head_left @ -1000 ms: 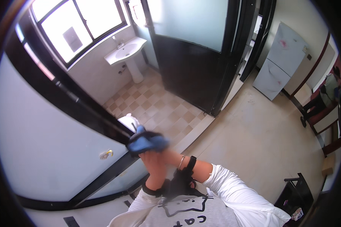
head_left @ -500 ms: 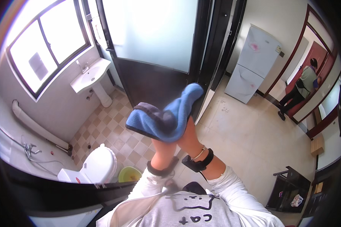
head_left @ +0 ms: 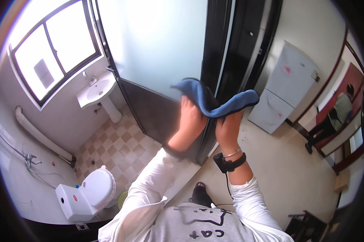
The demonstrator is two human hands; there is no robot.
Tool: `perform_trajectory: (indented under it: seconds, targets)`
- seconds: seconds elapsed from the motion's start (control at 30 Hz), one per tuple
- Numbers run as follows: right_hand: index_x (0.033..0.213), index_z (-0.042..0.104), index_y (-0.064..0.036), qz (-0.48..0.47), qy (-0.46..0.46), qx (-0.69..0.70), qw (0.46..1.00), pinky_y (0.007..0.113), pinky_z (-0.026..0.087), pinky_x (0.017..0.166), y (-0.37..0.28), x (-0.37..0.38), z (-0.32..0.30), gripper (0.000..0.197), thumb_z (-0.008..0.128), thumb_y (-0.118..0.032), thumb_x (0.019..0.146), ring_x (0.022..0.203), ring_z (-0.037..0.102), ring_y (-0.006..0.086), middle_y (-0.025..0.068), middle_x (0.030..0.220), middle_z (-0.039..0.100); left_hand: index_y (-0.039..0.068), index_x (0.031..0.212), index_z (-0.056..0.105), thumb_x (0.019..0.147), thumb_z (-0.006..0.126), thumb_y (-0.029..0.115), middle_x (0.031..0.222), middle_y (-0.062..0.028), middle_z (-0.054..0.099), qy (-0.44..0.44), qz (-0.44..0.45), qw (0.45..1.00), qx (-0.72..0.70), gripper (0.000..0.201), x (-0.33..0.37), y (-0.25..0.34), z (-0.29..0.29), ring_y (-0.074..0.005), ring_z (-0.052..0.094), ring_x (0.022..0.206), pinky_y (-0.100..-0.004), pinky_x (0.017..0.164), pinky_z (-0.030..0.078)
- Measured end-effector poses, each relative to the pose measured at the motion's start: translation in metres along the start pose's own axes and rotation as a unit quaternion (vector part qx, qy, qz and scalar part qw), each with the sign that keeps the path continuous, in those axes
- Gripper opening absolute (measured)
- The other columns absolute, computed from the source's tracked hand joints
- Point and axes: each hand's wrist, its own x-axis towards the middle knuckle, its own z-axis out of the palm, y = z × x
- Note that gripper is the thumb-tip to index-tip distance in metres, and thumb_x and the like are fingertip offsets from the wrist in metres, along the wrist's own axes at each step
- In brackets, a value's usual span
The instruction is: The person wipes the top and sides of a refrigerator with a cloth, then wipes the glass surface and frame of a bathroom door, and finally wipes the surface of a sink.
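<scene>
The person across from me has both hands up at chest height, just beside each other and taken up with one blue cloth [head_left: 226, 108]. The left hand [head_left: 192, 119] is closed on the cloth's left part, its fingertips blurred against the fabric; the right hand [head_left: 229, 131] grips from below on the other side, most of its fingers hidden behind the fold, so I can't tell how tightly they squeeze. Neither is spread flat. The cloth itself looks soft and thick, blue with a darker, nearly black border and dark patch in the middle; it sags into a valley between the hands, its right end sticking out past the wrist, its left tip smeared by motion. It hangs in the air before the frosted-glass door [head_left: 157, 44] with its black frame; whether they touch I can't say.
</scene>
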Motion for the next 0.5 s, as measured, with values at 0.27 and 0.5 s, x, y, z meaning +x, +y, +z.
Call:
perform_trajectory:
  seconds: [0.27,0.5]
  targets:
    - [0.109,0.048,0.0014,-0.071,-0.052,-0.026,0.996,0.052,0.023,0.099,0.050,0.047,0.044,0.033,0.053,-0.010,0.078,0.112,0.036,0.0445,0.0255,0.116,0.045,-0.002,0.117,0.044,0.073,0.055,0.005,0.121,-0.0244,0.044,0.009,-0.180,0.946,-0.271,0.046,0.051,-0.015,0.058,-0.0385,0.038,0.117,-0.0408,0.097,0.032]
    - [0.109,0.051,0.0002,-0.062,-0.168,0.051,0.982,0.052,0.027,0.094,0.044,0.004,0.076,0.035,0.053,-0.010,0.076,0.107,0.041,0.0430,0.0253,0.112,0.048,0.006,0.116,0.051,0.078,0.054,0.011,0.120,-0.0131,0.050,-0.064,-0.146,0.974,-0.162,0.039,0.010,-0.045,0.050,-0.0309,0.040,0.117,-0.0388,0.103,0.024]
